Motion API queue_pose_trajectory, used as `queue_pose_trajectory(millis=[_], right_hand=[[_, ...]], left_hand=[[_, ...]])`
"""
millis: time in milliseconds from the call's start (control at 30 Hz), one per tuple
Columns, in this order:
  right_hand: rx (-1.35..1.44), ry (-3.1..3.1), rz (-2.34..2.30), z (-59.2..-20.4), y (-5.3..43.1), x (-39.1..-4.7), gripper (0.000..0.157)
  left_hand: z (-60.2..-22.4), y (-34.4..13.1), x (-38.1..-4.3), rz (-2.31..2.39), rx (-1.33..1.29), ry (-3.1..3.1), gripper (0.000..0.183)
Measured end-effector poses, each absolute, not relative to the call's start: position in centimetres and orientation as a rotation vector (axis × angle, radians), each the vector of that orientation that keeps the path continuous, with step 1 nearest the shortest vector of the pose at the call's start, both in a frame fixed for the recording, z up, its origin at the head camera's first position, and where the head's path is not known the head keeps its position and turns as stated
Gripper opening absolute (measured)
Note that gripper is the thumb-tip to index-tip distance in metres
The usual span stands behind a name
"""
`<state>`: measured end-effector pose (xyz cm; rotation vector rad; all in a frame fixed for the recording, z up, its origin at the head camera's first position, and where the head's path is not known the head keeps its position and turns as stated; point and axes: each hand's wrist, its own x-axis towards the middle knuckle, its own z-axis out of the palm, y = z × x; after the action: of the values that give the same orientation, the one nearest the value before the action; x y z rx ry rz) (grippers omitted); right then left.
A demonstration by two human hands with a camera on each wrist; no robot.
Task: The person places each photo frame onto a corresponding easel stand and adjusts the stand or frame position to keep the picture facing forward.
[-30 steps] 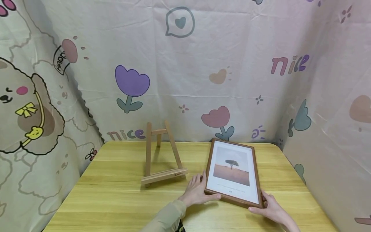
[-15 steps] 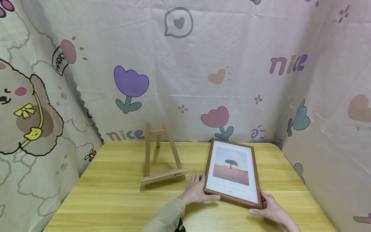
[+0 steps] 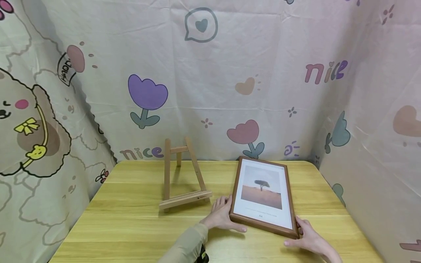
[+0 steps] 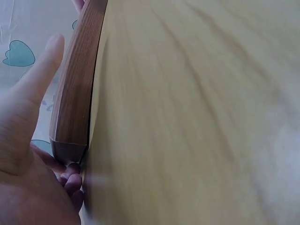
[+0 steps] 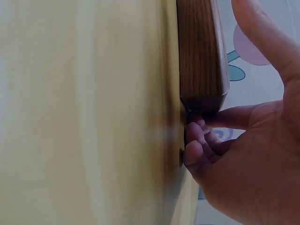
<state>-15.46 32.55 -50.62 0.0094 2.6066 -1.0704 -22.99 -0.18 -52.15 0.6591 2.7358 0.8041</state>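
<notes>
A brown wooden picture frame (image 3: 263, 193) with a white mat and a tree print lies face up on the right of the table, slightly turned. My left hand (image 3: 223, 215) is at its near left corner, loosely bent fingers against the side. In the left wrist view the thumb (image 4: 44, 65) stands straight, apart from the frame's edge (image 4: 77, 89). At the near right corner is my right hand (image 3: 309, 235), its fingertips (image 5: 196, 133) right at the frame's underside edge and its thumb (image 5: 265, 33) held off. A small wooden easel (image 3: 185, 199) stands left of the frame.
The yellow wood-grain table (image 3: 131, 226) has rounded far corners. A printed cloth (image 3: 197, 73) with flowers and hearts hangs behind it and along both sides, close to the table's edges.
My left thumb has come away from the frame's front edge, and the right thumb has also moved slightly off. The frame shows hardly any shift; the head view has turned slightly.
</notes>
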Motion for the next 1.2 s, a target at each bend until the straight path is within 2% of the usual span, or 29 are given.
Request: queue_pose_trajectory(millis=[433,933,1200], right_hand=[[0.02,2.633,-1.054,-50.5,32.4,-15.5,0.115],[0.052,2.782,-1.043,-50.7,31.6,-16.5,0.093],[0.043,2.77,-1.051,-50.9,31.8,-17.0,0.089]], left_hand=[[-52.1,-0.5,-23.4,0.824,0.667,2.72,0.128],[-52.3,0.1,-24.2,0.919,0.648,2.738,0.12],[-52.3,0.4,-24.5,0.949,0.598,2.73,0.118]])
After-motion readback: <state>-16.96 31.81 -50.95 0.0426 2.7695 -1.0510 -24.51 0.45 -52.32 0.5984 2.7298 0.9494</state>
